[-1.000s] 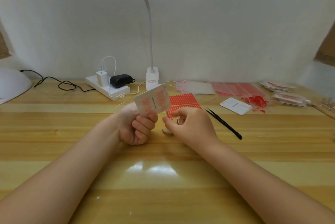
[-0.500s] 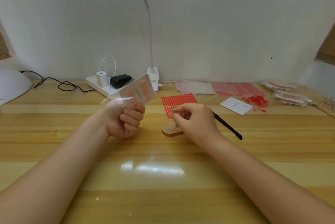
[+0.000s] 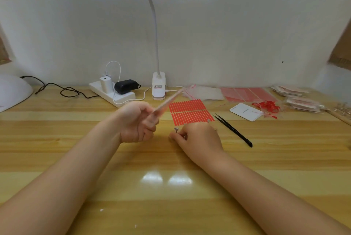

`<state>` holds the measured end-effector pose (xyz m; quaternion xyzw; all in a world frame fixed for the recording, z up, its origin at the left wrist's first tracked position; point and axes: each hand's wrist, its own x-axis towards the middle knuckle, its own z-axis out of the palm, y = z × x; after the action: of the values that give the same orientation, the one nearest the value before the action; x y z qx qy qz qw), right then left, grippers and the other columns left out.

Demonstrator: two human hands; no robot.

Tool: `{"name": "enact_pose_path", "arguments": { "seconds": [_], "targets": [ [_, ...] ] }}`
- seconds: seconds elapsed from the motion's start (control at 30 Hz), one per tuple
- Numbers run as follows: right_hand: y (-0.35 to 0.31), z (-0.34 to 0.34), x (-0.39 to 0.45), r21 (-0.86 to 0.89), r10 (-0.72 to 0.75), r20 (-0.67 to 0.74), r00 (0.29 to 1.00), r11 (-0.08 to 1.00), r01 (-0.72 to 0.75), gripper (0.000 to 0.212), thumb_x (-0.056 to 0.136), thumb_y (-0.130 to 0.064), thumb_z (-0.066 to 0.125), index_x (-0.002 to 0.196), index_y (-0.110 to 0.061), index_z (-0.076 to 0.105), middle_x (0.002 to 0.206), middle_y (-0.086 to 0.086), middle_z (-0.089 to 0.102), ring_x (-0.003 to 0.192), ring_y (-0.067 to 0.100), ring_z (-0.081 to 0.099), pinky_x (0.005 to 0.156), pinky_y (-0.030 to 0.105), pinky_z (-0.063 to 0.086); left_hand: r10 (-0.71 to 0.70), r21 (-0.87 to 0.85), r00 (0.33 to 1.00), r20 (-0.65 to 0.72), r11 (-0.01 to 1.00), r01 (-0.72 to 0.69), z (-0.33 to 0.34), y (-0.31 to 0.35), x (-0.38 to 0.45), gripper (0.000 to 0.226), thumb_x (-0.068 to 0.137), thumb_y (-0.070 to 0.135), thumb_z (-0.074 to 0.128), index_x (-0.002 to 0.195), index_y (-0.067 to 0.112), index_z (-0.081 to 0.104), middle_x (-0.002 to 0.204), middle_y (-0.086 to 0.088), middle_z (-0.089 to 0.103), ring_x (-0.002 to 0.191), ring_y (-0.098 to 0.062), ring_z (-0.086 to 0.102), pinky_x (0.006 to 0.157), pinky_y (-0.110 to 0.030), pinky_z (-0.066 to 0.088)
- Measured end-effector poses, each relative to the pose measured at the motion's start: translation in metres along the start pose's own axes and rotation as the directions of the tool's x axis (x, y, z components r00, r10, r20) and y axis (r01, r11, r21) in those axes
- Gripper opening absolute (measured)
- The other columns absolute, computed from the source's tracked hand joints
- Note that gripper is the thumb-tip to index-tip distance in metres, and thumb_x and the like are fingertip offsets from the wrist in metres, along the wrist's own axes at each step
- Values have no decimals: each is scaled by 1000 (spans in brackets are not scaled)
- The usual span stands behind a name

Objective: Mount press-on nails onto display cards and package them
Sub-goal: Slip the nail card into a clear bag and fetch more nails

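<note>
My left hand (image 3: 136, 120) grips a display card (image 3: 167, 101) with pink press-on nails, raised above the table and turned edge-on to the camera, so its face is hidden. My right hand (image 3: 197, 135) rests on the wooden table (image 3: 171, 196) just right of it, fingers curled round a small nail stand whose metal tip (image 3: 176, 129) pokes out at the thumb. The rest of the stand is hidden under the hand. A sheet of red adhesive strips (image 3: 190, 111) lies right behind both hands.
Black tweezers (image 3: 233, 130) lie right of my right hand, with a blank white card (image 3: 246, 111) and red scraps (image 3: 266, 105) beyond. Clear bags (image 3: 205, 92), red sheets (image 3: 247, 94) and packed sets (image 3: 302, 99) line the back right. A power strip (image 3: 112, 94) and lamp base (image 3: 158, 86) stand at the back.
My left hand has moved right and turned the card from face-on to edge-on. My right hand has dropped onto the small stand, which now is covered.
</note>
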<state>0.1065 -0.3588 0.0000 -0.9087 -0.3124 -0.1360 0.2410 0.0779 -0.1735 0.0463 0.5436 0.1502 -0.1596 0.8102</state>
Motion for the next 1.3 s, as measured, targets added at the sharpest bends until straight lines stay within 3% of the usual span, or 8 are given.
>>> {"name": "enact_pose_path", "arguments": {
  "seconds": [0.13, 0.2, 0.27, 0.4, 0.5, 0.83, 1.13, 1.3],
  "targets": [
    [6, -16, -5, 501, 150, -56, 987, 859, -102, 35, 89, -27, 56, 58, -10, 59, 50, 1, 57, 49, 6, 48, 49, 28, 39, 286, 291, 942, -176, 929, -228, 25, -5, -2, 13, 97, 13, 44, 91, 5, 53, 56, -1, 54, 44, -10, 48, 43, -19, 44],
    [11, -31, 1, 857, 298, 117, 947, 452, -248, 33, 93, -26, 46, 72, -8, 64, 58, 3, 64, 52, 12, 53, 49, 27, 40, 412, 414, 897, -159, 853, -318, 35, -8, -4, 14, 97, 17, 50, 100, 6, 58, 65, -3, 58, 49, -11, 54, 46, -21, 48],
    [17, -45, 6, 926, 333, 260, 907, 180, -331, 39, 97, -33, 39, 85, -7, 66, 72, 8, 70, 59, 17, 61, 55, 29, 45, 479, 464, 870, -116, 801, -379, 45, -11, -5, 15, 96, 22, 53, 99, 9, 60, 65, -1, 60, 52, -11, 58, 49, -21, 51],
    [30, -58, 7, 908, 247, 281, 927, 245, -341, 22, 92, -20, 60, 102, -1, 63, 76, 8, 72, 62, 15, 67, 54, 25, 52, 546, 486, 832, -94, 755, -441, 56, -17, -6, 14, 93, 21, 55, 105, 15, 61, 64, 2, 65, 57, -11, 61, 53, -23, 53],
    [33, -63, 6, 902, 197, 239, 951, 316, -293, 2, 88, -4, 63, 89, -4, 62, 71, 8, 68, 60, 15, 64, 53, 22, 52, 554, 486, 831, -39, 737, -469, 59, -20, -6, 24, 86, 22, 62, 110, 17, 60, 71, 0, 69, 62, -13, 63, 56, -22, 53],
    [40, -68, 11, 886, 202, 158, 967, 404, -229, 4, 87, -4, 65, 89, -4, 62, 68, 6, 70, 57, 16, 65, 53, 25, 54, 457, 485, 885, -92, 797, -361, 53, -15, -10, 26, 74, -6, 72, 93, 11, 64, 77, 0, 74, 72, -16, 72, 57, -19, 54],
    [28, -68, 7, 917, 242, 73, 967, 364, -161, 10, 88, -3, 64, 97, 1, 62, 70, 5, 71, 60, 15, 67, 55, 24, 56, 472, 487, 845, -253, 816, -310, 59, -21, -5, 26, 80, 20, 74, 95, 7, 58, 71, -5, 72, 60, -17, 70, 49, -23, 53],
    [18, -69, 4, 885, 222, 3, 975, 454, -106, 7, 86, -3, 67, 88, -3, 60, 66, 4, 70, 60, 16, 69, 55, 23, 56, 478, 493, 828, -294, 818, -297, 61, -23, -4, 7, 84, 3, 64, 88, 3, 59, 67, -8, 69, 55, -16, 68, 47, -21, 52]
  ]
}}
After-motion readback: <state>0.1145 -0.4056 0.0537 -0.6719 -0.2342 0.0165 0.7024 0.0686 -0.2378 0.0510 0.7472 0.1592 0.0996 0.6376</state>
